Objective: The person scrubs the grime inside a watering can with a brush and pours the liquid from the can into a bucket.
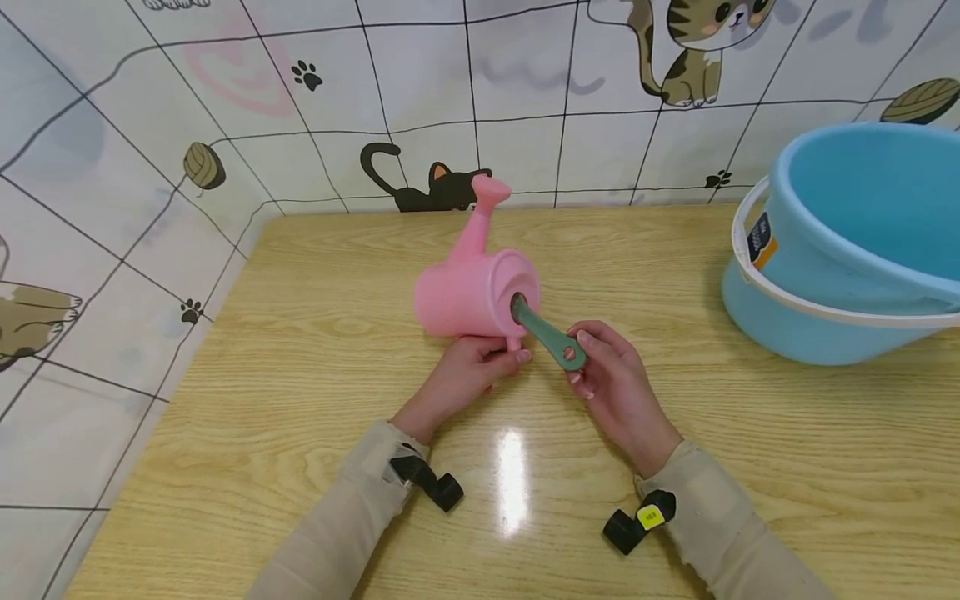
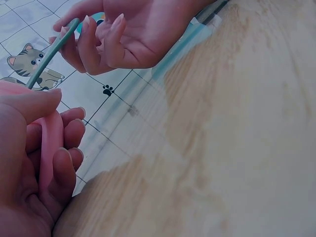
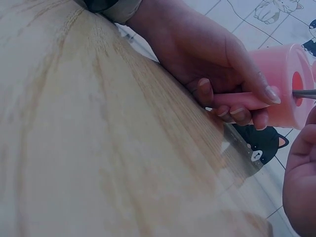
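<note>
A pink watering can [image 1: 457, 300] is tipped on its side, its round opening toward me and its spout pointing at the back wall. My left hand [image 1: 468, 371] grips the can's handle; in the left wrist view the fingers curl round that pink handle [image 2: 51, 143]. Out of the opening sticks a flat green handle [image 1: 551, 337] with a hole near its end. The other end is hidden inside the can, so what tool it belongs to does not show. My right hand [image 1: 618, 383] pinches the outer end of this green handle between thumb and fingers.
Light blue buckets [image 1: 813, 337], one nested in the other, stand at the right with a white carrying handle [image 1: 825, 308]. The wooden table [image 1: 300, 367] meets a tiled wall covering [image 1: 517, 158] with cat drawings at the back and left.
</note>
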